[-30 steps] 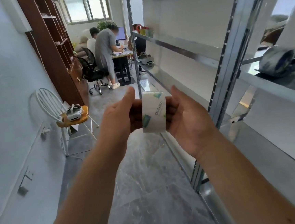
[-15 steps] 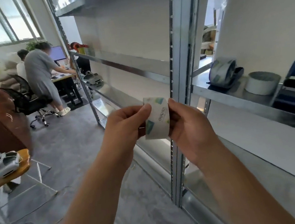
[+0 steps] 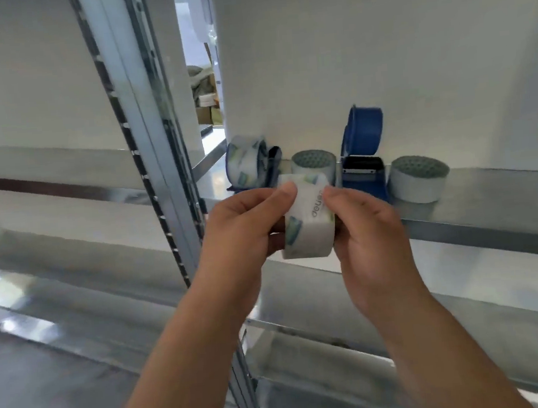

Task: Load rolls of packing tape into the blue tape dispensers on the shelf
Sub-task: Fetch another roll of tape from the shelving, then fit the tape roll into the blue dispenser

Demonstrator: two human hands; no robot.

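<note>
Change: tape roll [image 3: 308, 220] brought up before shelf [image 3: 489, 213].
Appearance: whitish, green-blue print, on edge.
Grip: left hand [image 3: 241, 235], right hand [image 3: 371, 237], fingers clamped on roll.

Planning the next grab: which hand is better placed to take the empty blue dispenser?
Probably the right hand: the empty dispenser stands just behind it on the shelf, while the left hand, farther away, can hold the tape roll alone.

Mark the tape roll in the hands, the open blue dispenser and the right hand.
tape roll [image 3: 310, 223], head view, its printed outer band.
open blue dispenser [image 3: 364, 125], head view, its raised lid.
right hand [image 3: 371, 237], head view, the back of the hand.
</note>
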